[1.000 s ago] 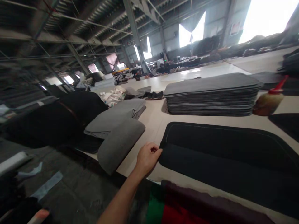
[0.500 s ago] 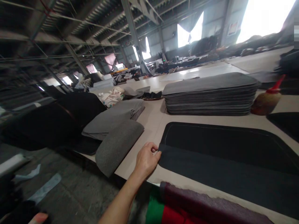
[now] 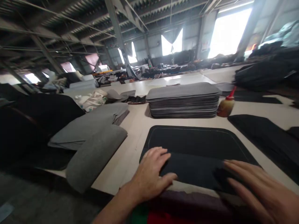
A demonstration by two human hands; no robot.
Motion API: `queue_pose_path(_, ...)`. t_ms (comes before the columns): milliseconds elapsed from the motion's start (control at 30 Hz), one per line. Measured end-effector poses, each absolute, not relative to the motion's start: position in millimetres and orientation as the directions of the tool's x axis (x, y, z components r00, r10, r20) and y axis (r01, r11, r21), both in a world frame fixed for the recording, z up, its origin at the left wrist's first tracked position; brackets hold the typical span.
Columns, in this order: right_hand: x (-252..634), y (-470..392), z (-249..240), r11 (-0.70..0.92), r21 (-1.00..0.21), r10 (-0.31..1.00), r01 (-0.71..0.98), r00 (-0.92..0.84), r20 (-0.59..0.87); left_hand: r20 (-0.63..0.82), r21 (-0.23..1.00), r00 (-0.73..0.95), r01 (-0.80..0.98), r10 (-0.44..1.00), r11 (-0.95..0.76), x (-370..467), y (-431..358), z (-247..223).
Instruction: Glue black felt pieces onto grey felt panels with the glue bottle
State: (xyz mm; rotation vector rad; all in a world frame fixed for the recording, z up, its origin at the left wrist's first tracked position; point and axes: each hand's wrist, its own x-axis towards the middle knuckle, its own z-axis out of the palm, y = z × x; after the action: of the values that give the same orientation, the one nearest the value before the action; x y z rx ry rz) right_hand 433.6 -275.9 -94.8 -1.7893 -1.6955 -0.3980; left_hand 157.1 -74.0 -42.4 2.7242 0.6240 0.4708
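A black rounded panel (image 3: pixel 187 138) lies flat on the pale table, with a thin light line along its edge. Over its near part lies a dark fabric piece (image 3: pixel 191 169). My left hand (image 3: pixel 155 171) rests on the left end of that fabric, fingers spread and palm down. On the right, my right hand (image 3: pixel 259 186) is over the fabric, slightly blurred, its fingers stretched out. Neither hand grips anything. Part of the fabric is hidden beneath both hands.
Behind the panel stands a tall stack of grey panels (image 3: pixel 183 101), with a red-tipped bottle (image 3: pixel 226 104) beside it. Loose grey sheets (image 3: pixel 98 155) overhang the table edge at left. Black fabric (image 3: pixel 263 137) lies on the right.
My left hand has gone from pinching the fabric's left corner to lying spread on it. My right hand has come into view at the right. The view has turned rightward.
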Motion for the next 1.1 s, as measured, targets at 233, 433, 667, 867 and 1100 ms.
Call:
queue_pose_path(233, 380.3, -235.3, -102.4, 0.134, 0.037, 0.938, 0.99, -0.138, 0.318, -0.106, 0.331, 0.966, 0.256, 0.234, -0.908, 190.3, -89.2, -58.2)
queue_pose_path(433, 380.2, -243.7, -91.8, 0.066, -0.048, 0.989, 0.997, -0.059, 0.138, -0.113, 0.143, 0.963, 0.261, 0.246, -0.955, 180.2, -77.5, -73.6)
queue_pose_path(667, 415.8, -283.3, -115.6, -0.148, 0.057, 0.937, 0.987, 0.122, 0.328, 0.22, -0.248, 0.966, 0.188, 0.133, -0.95, 134.7, -51.7, -84.6)
queue_pose_path(867, 435.6, -309.8, -129.2, -0.296, 0.162, 0.868, 0.941, 0.194, 0.456, 0.336, -0.435, 0.939, 0.225, 0.074, -0.872, 103.2, -40.0, -88.4)
queue_pose_path(1100, 463.2, -339.6, -144.4, -0.339, 0.124, 0.847, 0.933, 0.245, 0.472, 0.368, -0.439, 0.924, 0.271, 0.103, -0.856, 77.3, -35.0, -92.1)
